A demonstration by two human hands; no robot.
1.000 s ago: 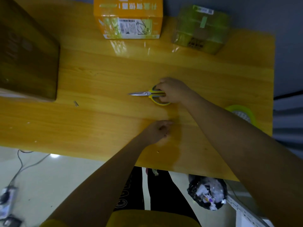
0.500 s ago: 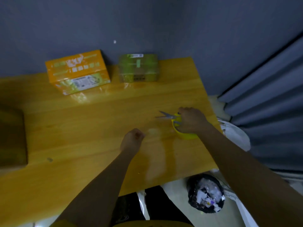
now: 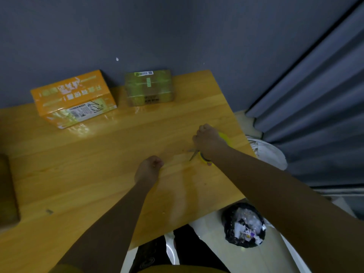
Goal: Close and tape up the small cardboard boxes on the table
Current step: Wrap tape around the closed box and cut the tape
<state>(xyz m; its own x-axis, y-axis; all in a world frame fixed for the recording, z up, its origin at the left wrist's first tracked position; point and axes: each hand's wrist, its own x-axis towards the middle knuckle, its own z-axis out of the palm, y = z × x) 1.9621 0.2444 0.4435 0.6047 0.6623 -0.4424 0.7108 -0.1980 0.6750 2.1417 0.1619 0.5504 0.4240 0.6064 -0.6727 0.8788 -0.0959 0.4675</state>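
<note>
Two small boxes stand at the back of the wooden table (image 3: 78, 174), against the wall: an orange printed box (image 3: 74, 97) and a box wrapped in greenish tape (image 3: 149, 87), both with flaps down. My right hand (image 3: 207, 140) is near the table's right edge, its fingers curled at a yellow-green tape roll (image 3: 225, 137). Scissors (image 3: 195, 154) with yellow handles lie under that wrist, the blade pointing toward me. My left hand (image 3: 149, 167) rests on the table in a fist with nothing visible in it.
A large brown box (image 3: 7, 190) sits at the left edge. A small scrap (image 3: 49, 211) lies near the front. Below the table's right corner is a bin lined with a black bag (image 3: 244, 225). A grey curtain (image 3: 315, 95) hangs at the right.
My right hand carried the scissors from the table's middle to the right edge. They now lie under the wrist, turned toward me, with the hand at the tape roll. The left hand stayed put.
</note>
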